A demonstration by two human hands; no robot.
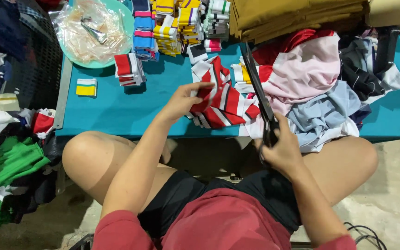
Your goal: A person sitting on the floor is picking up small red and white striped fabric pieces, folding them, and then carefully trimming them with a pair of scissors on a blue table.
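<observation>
Sitting: person in a red top and black shorts, knees [86, 155] bare, at the near edge of a low teal desk [116, 106].
Right hand [283, 150]: grip closed around the handles of long black scissors [258, 92]; blades together, pointing away over the cloth.
Left hand [184, 99]: fingers spread flat, pressing on a red, white and black striped band [223, 104].
Band: lies mid-desk, just left of the scissors.
Right of scissors: heap of pink, pale blue and dark cloth [311, 83].
Left floor: green and white cloth [10, 171].
Mid-left desk: yellow-and-white piece [86, 87], then a small red-striped stack [128, 69].
Far edge: rows of folded striped bands [181, 21], a green tray [123, 14] holding a plastic bag, folded mustard fabric [292, 16].
</observation>
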